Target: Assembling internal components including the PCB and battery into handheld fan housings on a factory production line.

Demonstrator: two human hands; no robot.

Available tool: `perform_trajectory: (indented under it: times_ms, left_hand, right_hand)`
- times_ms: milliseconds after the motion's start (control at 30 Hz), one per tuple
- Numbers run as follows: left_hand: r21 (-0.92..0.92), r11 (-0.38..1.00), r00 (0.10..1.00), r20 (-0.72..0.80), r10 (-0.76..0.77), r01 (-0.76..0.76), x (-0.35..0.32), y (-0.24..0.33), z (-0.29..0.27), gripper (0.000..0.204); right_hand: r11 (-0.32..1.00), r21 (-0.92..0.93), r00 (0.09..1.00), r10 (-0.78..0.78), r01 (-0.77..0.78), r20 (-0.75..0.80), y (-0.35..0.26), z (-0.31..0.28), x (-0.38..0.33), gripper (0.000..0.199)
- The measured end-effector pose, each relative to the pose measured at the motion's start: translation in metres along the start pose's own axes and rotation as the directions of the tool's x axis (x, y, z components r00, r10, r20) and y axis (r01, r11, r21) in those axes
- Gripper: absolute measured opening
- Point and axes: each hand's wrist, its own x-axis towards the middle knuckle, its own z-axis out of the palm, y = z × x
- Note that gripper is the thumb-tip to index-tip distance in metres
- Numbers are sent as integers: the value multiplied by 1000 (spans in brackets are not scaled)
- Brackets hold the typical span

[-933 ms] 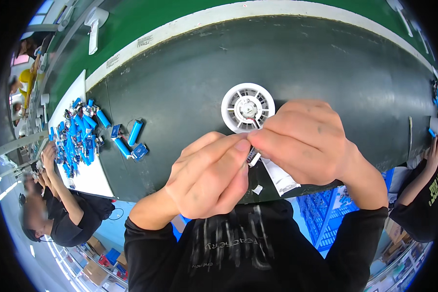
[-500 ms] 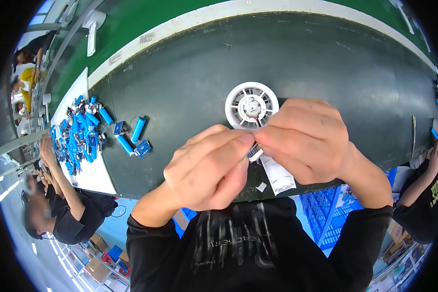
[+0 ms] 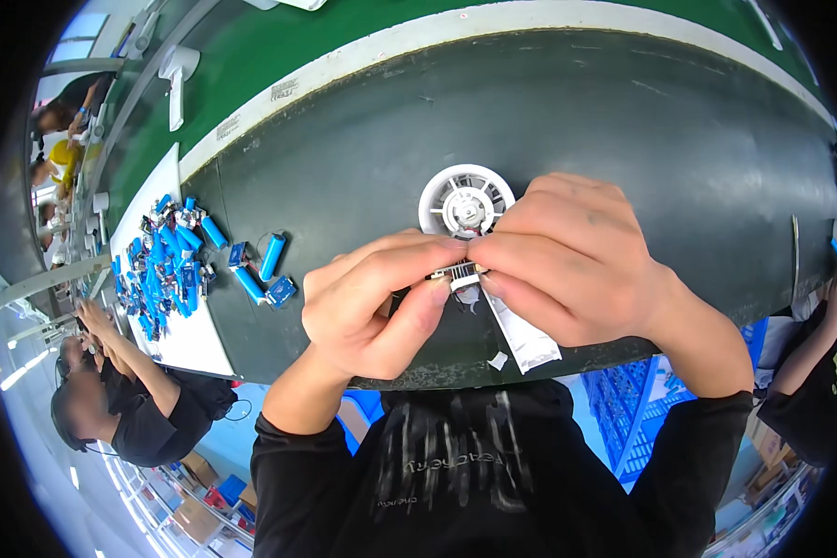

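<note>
Both hands meet over the near part of the dark table, pinching a small circuit board (image 3: 458,273) between them. My left hand (image 3: 374,302) grips its left end with thumb and fingers, and my right hand (image 3: 572,265) holds its right end. Just beyond the fingers lies a round white fan housing (image 3: 466,201) with spokes and a motor in its middle. From under my right hand a white handle piece (image 3: 527,337) slants toward the table's near edge. Whether it joins the housing is hidden by my hands. A white scrap (image 3: 498,360) lies beside the handle.
At left, a heap of blue cylindrical batteries with boards (image 3: 167,265) lies on a white sheet (image 3: 205,339); a few (image 3: 272,256) sit nearer me. A pale rim (image 3: 381,58) bounds the table's far side. Blue crates (image 3: 637,409) stand below at right. A co-worker (image 3: 130,409) works at left.
My fingers have shifted slightly left and the circuit board now shows more plainly between them. The fan housing appears a little lower and further left.
</note>
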Motion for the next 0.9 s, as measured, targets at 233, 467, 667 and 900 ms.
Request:
perform_trajectory:
  times_ms: [233, 467, 667, 900]
  left_hand:
    - [26, 997, 996, 54, 69, -71, 9, 0, -4, 23]
    - [189, 957, 975, 78, 209, -220, 14, 4, -7, 21]
    - [-302, 869, 909, -17, -416, 392, 10, 1, -10, 15]
    - [-354, 832, 892, 15, -452, 427, 21, 2, -23, 13]
  right_hand:
    - [999, 45, 998, 29, -27, -48, 1, 3, -1, 17]
    - [993, 84, 997, 83, -82, -5, -3, 1, 0, 16]
    - [835, -92, 818, 550, -543, 166, -18, -18, 19, 32]
    - [730, -133, 628, 654, -670, 422, -16, -4, 13, 39]
